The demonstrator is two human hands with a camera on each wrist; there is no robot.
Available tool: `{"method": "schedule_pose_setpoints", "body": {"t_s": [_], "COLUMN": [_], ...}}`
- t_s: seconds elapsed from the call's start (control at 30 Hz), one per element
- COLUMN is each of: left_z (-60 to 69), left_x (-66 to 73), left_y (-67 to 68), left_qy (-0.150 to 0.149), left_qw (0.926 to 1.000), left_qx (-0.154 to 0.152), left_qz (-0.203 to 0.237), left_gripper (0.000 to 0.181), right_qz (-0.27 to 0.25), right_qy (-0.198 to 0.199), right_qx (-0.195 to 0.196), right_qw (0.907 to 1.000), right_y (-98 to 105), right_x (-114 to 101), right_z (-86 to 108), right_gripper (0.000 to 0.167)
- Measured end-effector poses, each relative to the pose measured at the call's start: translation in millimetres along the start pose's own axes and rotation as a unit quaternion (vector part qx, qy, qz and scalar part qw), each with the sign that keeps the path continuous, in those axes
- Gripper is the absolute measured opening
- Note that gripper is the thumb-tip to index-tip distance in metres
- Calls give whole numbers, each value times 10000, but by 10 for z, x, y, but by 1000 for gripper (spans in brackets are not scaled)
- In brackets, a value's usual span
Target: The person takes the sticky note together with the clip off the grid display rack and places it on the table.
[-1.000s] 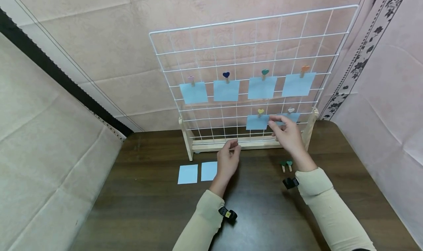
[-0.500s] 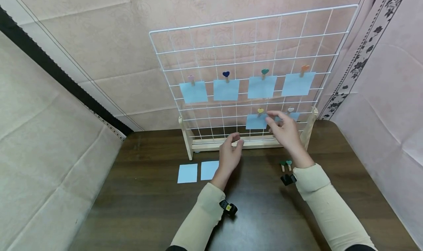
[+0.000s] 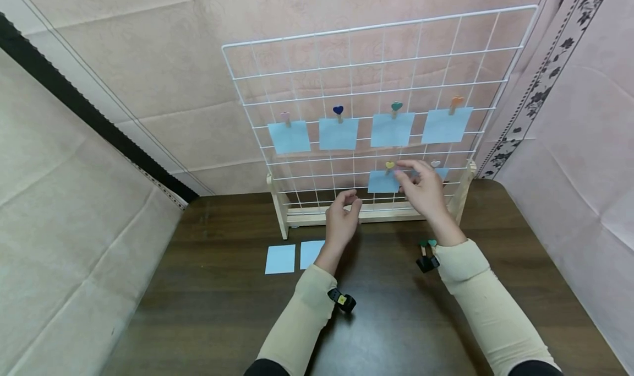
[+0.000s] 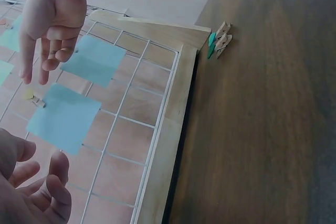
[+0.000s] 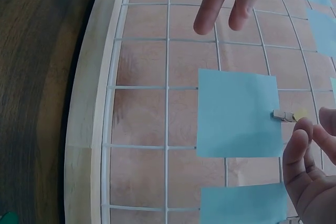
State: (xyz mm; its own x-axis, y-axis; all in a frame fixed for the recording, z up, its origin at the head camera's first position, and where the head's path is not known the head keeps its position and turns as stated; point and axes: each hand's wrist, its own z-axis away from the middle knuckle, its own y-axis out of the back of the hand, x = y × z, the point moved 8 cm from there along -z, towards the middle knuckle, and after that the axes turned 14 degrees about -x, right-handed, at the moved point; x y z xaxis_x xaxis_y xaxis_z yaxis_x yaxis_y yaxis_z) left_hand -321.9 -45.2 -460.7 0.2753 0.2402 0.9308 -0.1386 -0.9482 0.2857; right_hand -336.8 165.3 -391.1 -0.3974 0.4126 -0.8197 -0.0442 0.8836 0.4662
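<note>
My right hand (image 3: 425,191) is beside the yellow heart clothespin (image 3: 389,165), its thumb and forefinger apart; whether a fingertip touches the clothespin, I cannot tell. That clothespin holds a blue paper note (image 5: 239,114) on the white wire grid (image 3: 367,92). Lower left of that note, my left hand (image 3: 342,222) hovers before the grid with fingers loosely bent, holding nothing. Behind the right hand, a second lower note (image 4: 94,60) hangs under a white heart clothespin (image 3: 435,164) and is partly hidden in the head view. Several more blue notes (image 3: 338,134) hang in the row above.
Two loose blue notes (image 3: 280,259) lie on the dark wooden table (image 3: 213,310), one partly behind the left wrist. Two green heart clothespins (image 4: 219,40) lie near the right wrist. The grid stands in a pale wooden base (image 3: 317,219) against a cloth backdrop.
My right hand has shifted slightly up and left, from the note's right edge toward the yellow clothespin. My left hand has risen a little. The hanging notes keep their places.
</note>
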Motion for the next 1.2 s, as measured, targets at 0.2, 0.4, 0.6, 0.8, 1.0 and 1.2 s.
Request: {"method": "schedule_pose_setpoints", "body": {"t_s": [0.2, 0.4, 0.6, 0.8, 1.0, 1.2], "left_z": [-67, -135, -205, -266, -316, -335], "left_x": [5, 9, -54, -66, -47, -21], "left_y": [-69, -143, -202, -237, -272, -332], "left_qy": [95, 237, 559, 640, 595, 419], "left_qw": [9999, 9990, 9968, 9960, 9969, 9985], "left_qx": [-93, -209, -258, -265, -218, -270], "left_qz": [85, 310, 510, 567, 475, 229], "left_gripper": [32, 38, 43, 47, 44, 40], "right_qz": [-31, -63, -59, 98, 246, 272], "right_qy": [-30, 72, -35, -178, -151, -184], "right_qx": [-25, -74, -132, -140, -85, -55], "right_qw": [10000, 9999, 9999, 9997, 9995, 9994], "right_y": [-40, -82, -108, -129, -155, -152], "right_x": [5, -35, -30, -15, -25, -4], "right_z": [-48, -99, -140, -175, -203, -203], "right_gripper": [35, 34, 37, 36, 35, 33]}}
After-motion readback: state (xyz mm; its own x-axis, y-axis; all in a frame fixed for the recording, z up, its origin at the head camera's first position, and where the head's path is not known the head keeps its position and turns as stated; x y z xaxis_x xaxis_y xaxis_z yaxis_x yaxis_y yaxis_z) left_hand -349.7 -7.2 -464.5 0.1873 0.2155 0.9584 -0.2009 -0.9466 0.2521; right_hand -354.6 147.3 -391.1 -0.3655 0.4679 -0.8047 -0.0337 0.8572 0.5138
